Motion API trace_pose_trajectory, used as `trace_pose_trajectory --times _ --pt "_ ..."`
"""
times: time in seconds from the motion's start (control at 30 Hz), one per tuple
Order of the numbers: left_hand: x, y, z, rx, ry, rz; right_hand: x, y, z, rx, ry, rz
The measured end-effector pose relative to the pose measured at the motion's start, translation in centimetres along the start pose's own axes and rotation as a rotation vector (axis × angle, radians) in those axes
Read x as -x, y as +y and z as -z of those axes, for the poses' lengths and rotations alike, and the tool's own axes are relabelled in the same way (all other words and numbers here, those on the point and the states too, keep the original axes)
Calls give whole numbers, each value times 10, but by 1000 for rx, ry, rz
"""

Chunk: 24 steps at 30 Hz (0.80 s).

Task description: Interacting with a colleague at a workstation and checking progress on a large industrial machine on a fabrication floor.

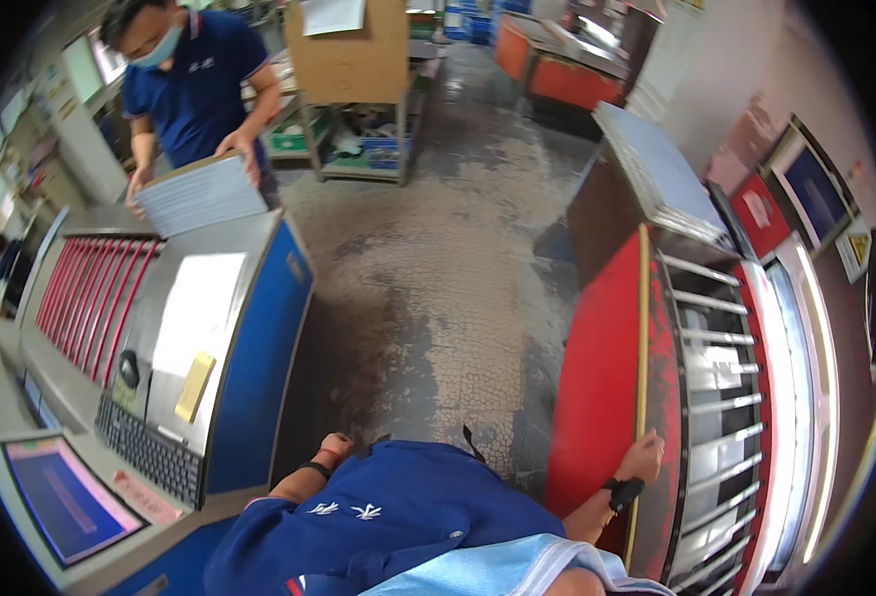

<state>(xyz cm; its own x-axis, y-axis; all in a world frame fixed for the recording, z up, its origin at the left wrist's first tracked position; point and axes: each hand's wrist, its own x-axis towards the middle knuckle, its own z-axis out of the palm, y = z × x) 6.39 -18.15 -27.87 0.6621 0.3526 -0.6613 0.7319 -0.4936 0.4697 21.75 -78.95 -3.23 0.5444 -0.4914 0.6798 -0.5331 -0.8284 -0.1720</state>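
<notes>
My left hand [335,447] hangs beside my body with its fingers curled, near the blue side of the left machine [253,368]. Nothing shows in it. On the other side, my right hand [640,459] is closed at the yellow edge [642,328] of a red panel [597,368], its fingers bent over that edge. The panel stands upright against the right-hand machine, beside its row of metal rollers [721,407]. A dark band circles each wrist.
At left, a co-worker [199,89] holds a stack of pale sheets [202,195] on the left machine. That machine carries red bars [95,298], a keyboard [150,447], a mouse [129,369] and a screen [70,502]. More sheets [656,174] are stacked at right. A wooden rack [348,60] stands ahead.
</notes>
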Motion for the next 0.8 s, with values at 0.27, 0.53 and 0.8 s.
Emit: trace_pose_trajectory --times 0.27,0.53,0.8 --pt "7 37 10 45 46 -6 -2 -6 14 9 -67 -60" --pt "17 38 15 78 28 44 1 4 5 -79 -19 17" --pt "24 21 13 113 31 94 -1 -4 15 -36 -68 -17"
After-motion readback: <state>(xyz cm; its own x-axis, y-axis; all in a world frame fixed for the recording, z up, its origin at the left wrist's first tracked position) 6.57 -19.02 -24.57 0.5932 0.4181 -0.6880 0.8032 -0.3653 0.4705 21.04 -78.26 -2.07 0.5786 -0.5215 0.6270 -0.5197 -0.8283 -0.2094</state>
